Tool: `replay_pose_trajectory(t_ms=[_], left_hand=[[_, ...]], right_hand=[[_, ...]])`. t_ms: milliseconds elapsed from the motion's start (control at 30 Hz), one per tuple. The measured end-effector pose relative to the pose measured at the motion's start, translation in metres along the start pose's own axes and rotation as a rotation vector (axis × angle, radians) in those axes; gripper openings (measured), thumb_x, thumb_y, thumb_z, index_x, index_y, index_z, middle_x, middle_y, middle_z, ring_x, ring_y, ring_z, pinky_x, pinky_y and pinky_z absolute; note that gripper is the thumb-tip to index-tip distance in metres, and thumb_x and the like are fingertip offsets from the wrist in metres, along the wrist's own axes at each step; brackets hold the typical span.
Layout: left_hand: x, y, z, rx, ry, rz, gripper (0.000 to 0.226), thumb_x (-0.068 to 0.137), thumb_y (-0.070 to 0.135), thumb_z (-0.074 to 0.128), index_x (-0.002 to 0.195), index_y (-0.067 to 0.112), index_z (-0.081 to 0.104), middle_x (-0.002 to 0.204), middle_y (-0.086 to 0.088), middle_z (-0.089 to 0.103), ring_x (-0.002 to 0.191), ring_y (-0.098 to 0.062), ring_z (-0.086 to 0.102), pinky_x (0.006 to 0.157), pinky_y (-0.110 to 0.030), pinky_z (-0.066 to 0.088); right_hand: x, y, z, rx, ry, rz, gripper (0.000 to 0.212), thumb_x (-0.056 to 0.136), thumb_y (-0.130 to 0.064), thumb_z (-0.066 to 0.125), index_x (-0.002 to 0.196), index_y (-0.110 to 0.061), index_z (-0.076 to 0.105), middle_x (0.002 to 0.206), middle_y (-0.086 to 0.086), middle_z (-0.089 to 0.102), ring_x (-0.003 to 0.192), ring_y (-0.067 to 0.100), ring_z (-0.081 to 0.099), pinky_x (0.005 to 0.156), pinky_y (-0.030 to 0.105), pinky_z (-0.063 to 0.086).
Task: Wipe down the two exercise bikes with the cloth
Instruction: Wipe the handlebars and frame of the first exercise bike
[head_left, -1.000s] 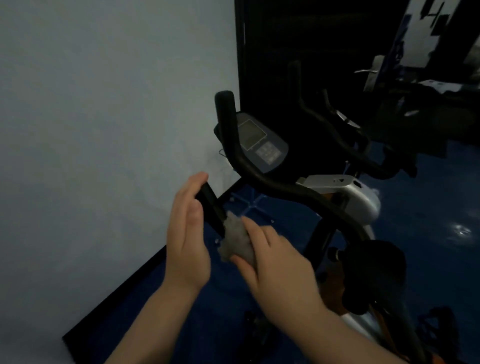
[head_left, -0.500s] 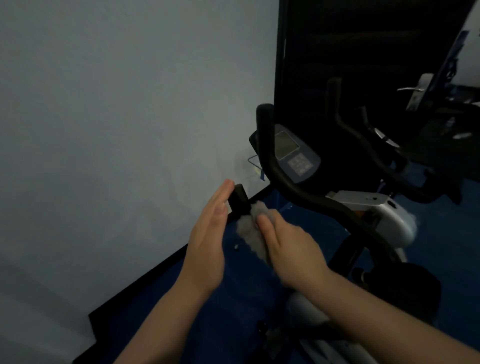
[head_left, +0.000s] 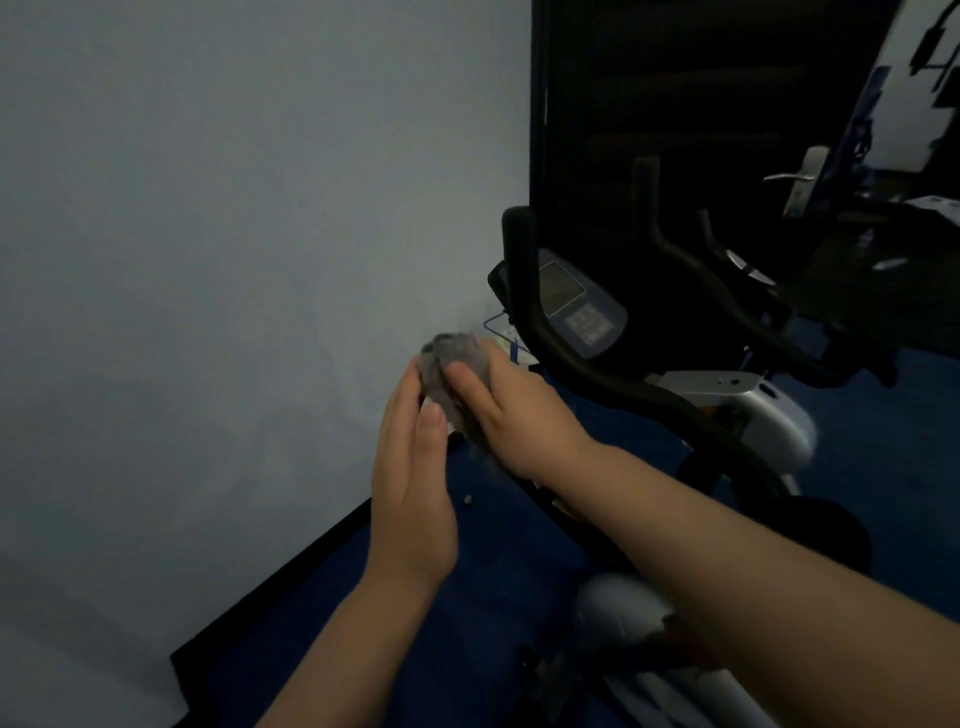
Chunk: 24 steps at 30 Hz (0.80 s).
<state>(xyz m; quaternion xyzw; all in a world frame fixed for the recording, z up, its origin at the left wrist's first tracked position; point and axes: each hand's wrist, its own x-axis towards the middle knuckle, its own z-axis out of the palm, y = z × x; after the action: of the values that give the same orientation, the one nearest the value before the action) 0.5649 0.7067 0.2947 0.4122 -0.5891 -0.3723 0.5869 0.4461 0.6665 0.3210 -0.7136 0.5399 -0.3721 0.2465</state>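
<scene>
Cloth, a crumpled grey rag (head_left: 451, 375), sits bunched in the right hand's (head_left: 511, 415) closed grip, left of the black curved handlebar (head_left: 582, 364); the left hand (head_left: 413, 488) lies flat against it, fingers straight. Best to wrap the hidden bar end fully and twist.

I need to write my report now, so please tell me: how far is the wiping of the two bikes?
Nothing visibly finished; surfaces show no clear sign of wiping. In hand: the right hand holds the grey cloth over the near handlebar end, with the left hand flat beside it. Still left, apparently: the other handlebar, the console, the silver body, and the second bike behind.
</scene>
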Motion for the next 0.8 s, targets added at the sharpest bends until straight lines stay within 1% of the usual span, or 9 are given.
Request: replay_pose_trajectory(t_ms=[167, 267, 333, 467, 533, 600, 667, 733, 800], left_hand=[[-0.002, -0.001, 0.008, 0.1, -0.048, 0.102, 0.046, 0.098, 0.044, 0.033, 0.144, 0.037, 0.03, 0.147, 0.03, 0.03, 0.135, 0.014, 0.027, 0.103, 0.0, 0.023], [0.003, -0.006, 0.012, 0.24, -0.123, 0.217, 0.044, 0.097, 0.045, 0.03, 0.141, 0.036, 0.035, 0.149, 0.028, 0.029, 0.14, 0.008, 0.022, 0.109, -0.004, 0.017], [0.003, -0.011, 0.022, 0.356, -0.15, 0.284, 0.047, 0.098, 0.042, 0.028, 0.141, 0.027, 0.041, 0.15, 0.021, 0.031, 0.145, 0.002, 0.012, 0.113, -0.008, 0.01], [0.0, -0.014, 0.038, 0.458, -0.142, 0.353, 0.046, 0.097, 0.035, 0.03, 0.133, 0.017, 0.053, 0.152, 0.006, 0.033, 0.148, -0.008, 0.001, 0.118, -0.021, 0.002], [0.001, -0.016, 0.038, 0.499, -0.213, 0.424, 0.046, 0.098, 0.037, 0.03, 0.131, 0.018, 0.055, 0.15, 0.005, 0.037, 0.148, -0.01, 0.009, 0.12, -0.032, -0.001], [0.001, -0.018, 0.038, 0.519, -0.31, 0.451, 0.047, 0.099, 0.043, 0.026, 0.126, 0.022, 0.058, 0.139, 0.009, 0.052, 0.142, -0.006, 0.029, 0.119, -0.033, -0.01], [-0.001, -0.022, 0.04, 0.609, -0.354, 0.448, 0.044, 0.098, 0.044, 0.026, 0.116, 0.029, 0.063, 0.114, 0.016, 0.066, 0.125, -0.001, 0.047, 0.117, -0.036, -0.016], [-0.004, -0.026, 0.042, 0.745, -0.373, 0.475, 0.036, 0.096, 0.04, 0.033, 0.105, 0.031, 0.067, 0.093, 0.021, 0.065, 0.109, -0.001, 0.051, 0.116, -0.039, -0.016], [-0.003, -0.029, 0.043, 0.83, -0.387, 0.504, 0.027, 0.093, 0.038, 0.04, 0.093, 0.032, 0.066, 0.086, 0.021, 0.061, 0.101, -0.003, 0.05, 0.116, -0.043, -0.015]], right_hand=[[-0.053, 0.014, 0.011, -0.415, 0.15, 0.031, 0.046, 0.097, -0.053, 0.027, 0.134, -0.028, 0.036, 0.113, -0.002, 0.058, 0.091, 0.017, 0.06, 0.066, 0.032, 0.045], [-0.087, 0.025, 0.002, -0.427, 0.165, 0.183, 0.051, 0.091, -0.058, 0.012, 0.121, -0.03, 0.042, 0.108, -0.005, 0.06, 0.087, 0.015, 0.06, 0.064, 0.03, 0.04], [-0.081, 0.023, 0.008, -0.404, 0.209, 0.236, 0.045, 0.095, -0.057, 0.019, 0.118, -0.027, 0.045, 0.108, -0.003, 0.059, 0.089, 0.017, 0.059, 0.065, 0.031, 0.041], [-0.077, 0.015, 0.031, -0.671, 0.295, 0.162, 0.038, 0.095, -0.035, 0.046, 0.13, -0.021, 0.042, 0.113, 0.003, 0.055, 0.094, 0.022, 0.053, 0.069, 0.033, 0.043], [-0.104, 0.027, 0.023, -0.674, 0.273, 0.137, 0.046, 0.094, -0.037, 0.046, 0.137, -0.02, 0.043, 0.115, 0.004, 0.058, 0.095, 0.022, 0.055, 0.075, 0.035, 0.048], [-0.136, 0.043, 0.015, -0.691, 0.255, 0.204, 0.055, 0.094, -0.044, 0.036, 0.141, -0.017, 0.04, 0.126, 0.004, 0.056, 0.113, 0.024, 0.054, 0.099, 0.039, 0.047], [-0.153, 0.051, 0.013, -0.615, 0.288, 0.337, 0.066, 0.095, -0.055, 0.02, 0.149, -0.016, 0.025, 0.152, 0.003, 0.031, 0.144, 0.02, 0.021, 0.118, 0.036, 0.019], [-0.146, 0.051, 0.017, -0.439, 0.353, 0.446, 0.074, 0.091, -0.059, 0.005, 0.152, -0.017, 0.003, 0.161, -0.005, -0.005, 0.145, 0.008, -0.016, 0.119, 0.03, -0.001], [-0.126, 0.047, 0.013, -0.273, 0.457, 0.547, 0.069, 0.097, -0.051, 0.016, 0.151, -0.014, -0.005, 0.159, -0.004, -0.018, 0.144, 0.008, -0.022, 0.116, 0.027, -0.007]])
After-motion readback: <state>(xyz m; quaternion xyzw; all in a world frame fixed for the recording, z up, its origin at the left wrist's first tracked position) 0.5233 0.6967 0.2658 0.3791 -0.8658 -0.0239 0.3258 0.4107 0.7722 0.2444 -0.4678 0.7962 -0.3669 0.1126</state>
